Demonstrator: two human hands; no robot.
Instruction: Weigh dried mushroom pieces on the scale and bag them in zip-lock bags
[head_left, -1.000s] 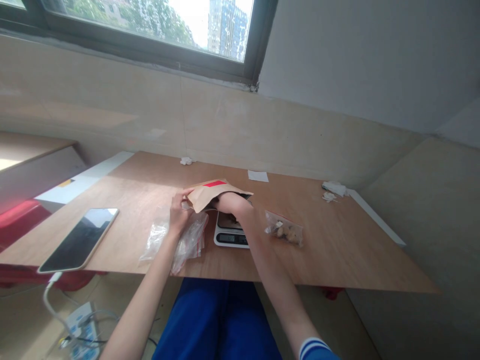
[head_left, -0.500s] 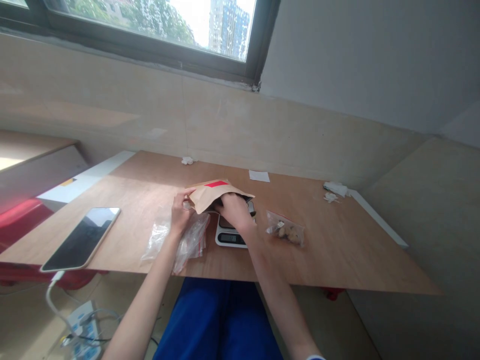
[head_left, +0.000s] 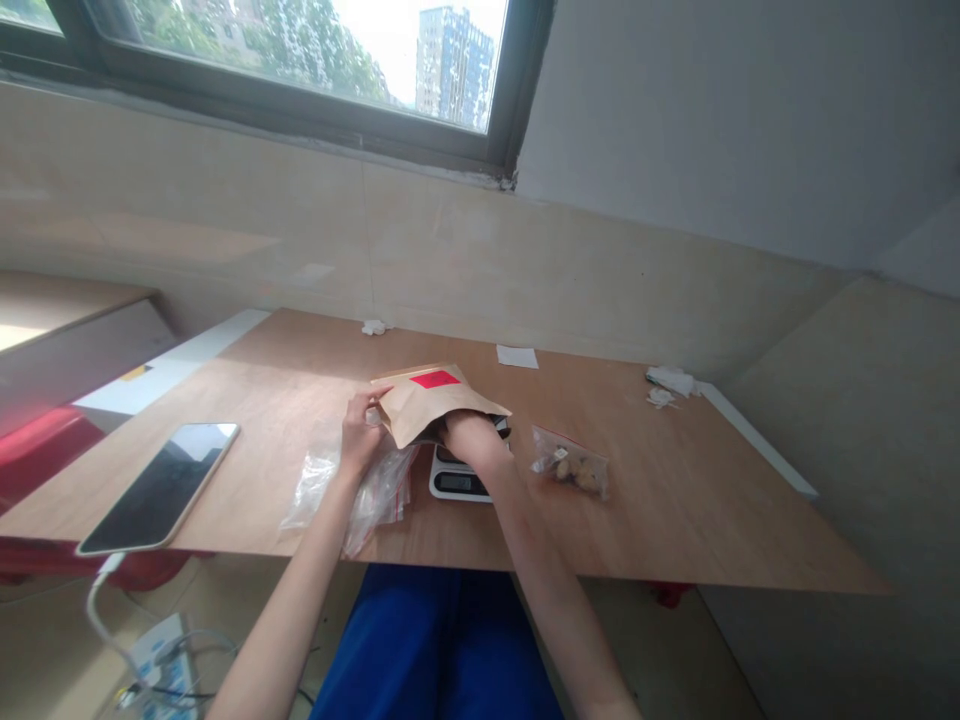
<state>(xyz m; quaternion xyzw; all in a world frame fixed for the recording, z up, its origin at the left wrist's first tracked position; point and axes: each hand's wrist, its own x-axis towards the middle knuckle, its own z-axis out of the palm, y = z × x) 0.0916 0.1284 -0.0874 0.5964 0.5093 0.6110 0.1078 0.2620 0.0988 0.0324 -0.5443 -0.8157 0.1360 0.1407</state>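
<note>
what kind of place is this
Probably a makeshift packing or weighing spot in a bare room: a plain wooden table under a window, with a small digital scale, a brown paper pouch and clear zip bags.

worn on the head, above the near edge of the light brown wooden tabletop. looking forward and down, far across to the beige tiled wall and dark-framed window. close over both forearms. single view only.

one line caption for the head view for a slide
Left hand steadies a brown paper pouch while the right hand reaches inside, above a small scale.
</note>
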